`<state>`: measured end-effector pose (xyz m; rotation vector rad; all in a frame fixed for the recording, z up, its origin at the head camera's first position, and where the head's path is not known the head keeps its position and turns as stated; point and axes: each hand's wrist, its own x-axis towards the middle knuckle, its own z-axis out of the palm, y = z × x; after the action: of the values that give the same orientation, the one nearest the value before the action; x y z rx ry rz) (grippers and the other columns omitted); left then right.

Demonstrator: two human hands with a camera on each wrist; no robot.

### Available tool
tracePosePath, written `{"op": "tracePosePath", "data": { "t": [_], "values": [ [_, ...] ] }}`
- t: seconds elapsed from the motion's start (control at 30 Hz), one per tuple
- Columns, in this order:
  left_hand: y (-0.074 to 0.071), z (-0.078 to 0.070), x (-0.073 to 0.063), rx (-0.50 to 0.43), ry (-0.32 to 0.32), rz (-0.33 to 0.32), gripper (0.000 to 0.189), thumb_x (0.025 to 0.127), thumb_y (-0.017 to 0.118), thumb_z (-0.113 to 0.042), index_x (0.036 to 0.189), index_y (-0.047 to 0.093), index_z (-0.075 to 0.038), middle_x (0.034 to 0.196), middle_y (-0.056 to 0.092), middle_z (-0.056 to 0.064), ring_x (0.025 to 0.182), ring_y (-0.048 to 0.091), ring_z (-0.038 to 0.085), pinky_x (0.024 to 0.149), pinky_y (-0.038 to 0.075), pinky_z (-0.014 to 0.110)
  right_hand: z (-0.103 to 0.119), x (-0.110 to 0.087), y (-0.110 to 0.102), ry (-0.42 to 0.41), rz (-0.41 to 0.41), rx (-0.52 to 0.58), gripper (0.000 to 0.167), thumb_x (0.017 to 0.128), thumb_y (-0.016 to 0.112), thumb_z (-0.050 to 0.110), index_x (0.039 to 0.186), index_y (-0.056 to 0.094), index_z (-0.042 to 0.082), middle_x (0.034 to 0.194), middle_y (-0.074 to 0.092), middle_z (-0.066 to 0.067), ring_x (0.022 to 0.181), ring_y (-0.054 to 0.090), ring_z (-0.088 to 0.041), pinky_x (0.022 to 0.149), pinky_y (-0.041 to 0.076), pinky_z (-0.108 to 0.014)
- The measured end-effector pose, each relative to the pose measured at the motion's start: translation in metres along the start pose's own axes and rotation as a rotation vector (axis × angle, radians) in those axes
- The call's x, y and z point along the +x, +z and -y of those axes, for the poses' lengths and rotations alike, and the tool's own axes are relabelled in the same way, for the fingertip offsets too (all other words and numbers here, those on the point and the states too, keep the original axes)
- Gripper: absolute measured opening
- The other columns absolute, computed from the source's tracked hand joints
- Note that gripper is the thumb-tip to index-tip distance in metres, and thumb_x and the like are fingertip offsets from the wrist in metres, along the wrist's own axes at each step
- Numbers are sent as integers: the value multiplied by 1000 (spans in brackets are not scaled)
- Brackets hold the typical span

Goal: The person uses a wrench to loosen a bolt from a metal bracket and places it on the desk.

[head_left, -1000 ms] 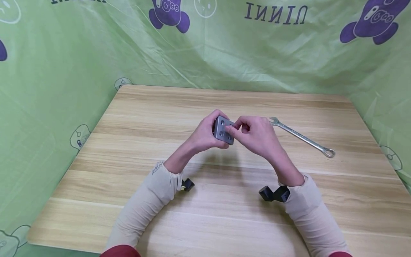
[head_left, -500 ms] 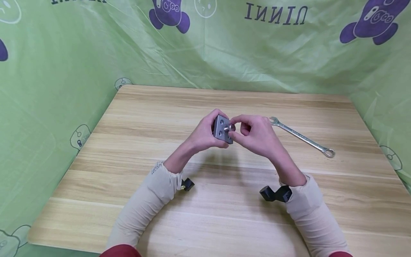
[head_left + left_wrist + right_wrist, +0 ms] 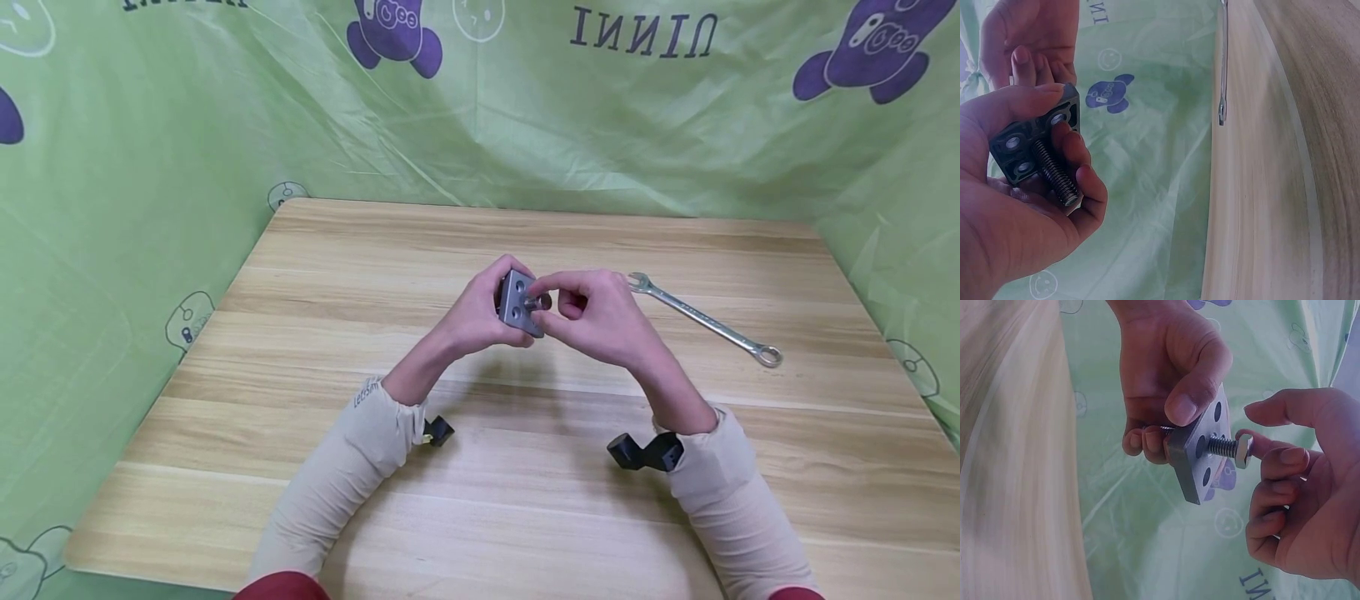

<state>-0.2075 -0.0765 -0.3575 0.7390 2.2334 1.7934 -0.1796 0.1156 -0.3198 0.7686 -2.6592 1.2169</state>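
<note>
My left hand (image 3: 476,315) grips a small grey block-like plate (image 3: 1189,464) by its edges, above the table. Several round holes show on its front face, and its back (image 3: 1012,142) is dark and ribbed. Through the plate runs a hex-head bolt (image 3: 1224,447); its head stands out from the front, and its threaded end (image 3: 1055,174) sticks out behind beside my left fingers. My right hand (image 3: 603,321) is at the bolt head, index finger alongside it and seemingly touching. In the right wrist view the thumb is apart from the head, and the other fingers are loosely curled.
A combination wrench (image 3: 705,322) lies slantwise on the wooden table (image 3: 337,333), right of my hands. Green printed cloth (image 3: 525,133) hangs behind the table and along its sides. Black wrist cameras (image 3: 637,452) hang below both forearms.
My right thumb and index finger have moved around the bolt head, uncovering it and then parting from their hold. The left hand and plate stay nearly in place.
</note>
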Motion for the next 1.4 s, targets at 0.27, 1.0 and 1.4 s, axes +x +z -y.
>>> {"op": "tracePosePath", "data": {
  "t": [0.27, 1.0, 1.4],
  "values": [
    [0, 0, -1, -6, 5, 0, 60, 64, 77, 11, 117, 51, -3, 107, 64, 17, 88, 61, 19, 73, 55, 27, 3, -1, 1, 2, 24, 26, 14, 81, 72, 10, 94, 78, 10, 57, 36, 5, 54, 31, -6, 53, 26, -22],
    [1, 0, 0, 3, 9, -19, 62, 61, 79, 9, 116, 52, -3, 104, 64, 16, 84, 62, 18, 72, 54, 28, -4, 4, 4, 251, -5, -204, 50, 95, 57, 55, 69, 64, 12, 56, 45, 2, 57, 44, -18, 55, 34, -31],
    [1, 0, 0, 50, -7, -16, 62, 63, 79, 9, 117, 52, -3, 101, 61, 14, 85, 60, 19, 71, 53, 26, -3, 3, 4, 189, -24, -168, 34, 92, 66, 39, 72, 66, 12, 57, 47, 3, 57, 43, -15, 56, 33, -29]
  ]
}}
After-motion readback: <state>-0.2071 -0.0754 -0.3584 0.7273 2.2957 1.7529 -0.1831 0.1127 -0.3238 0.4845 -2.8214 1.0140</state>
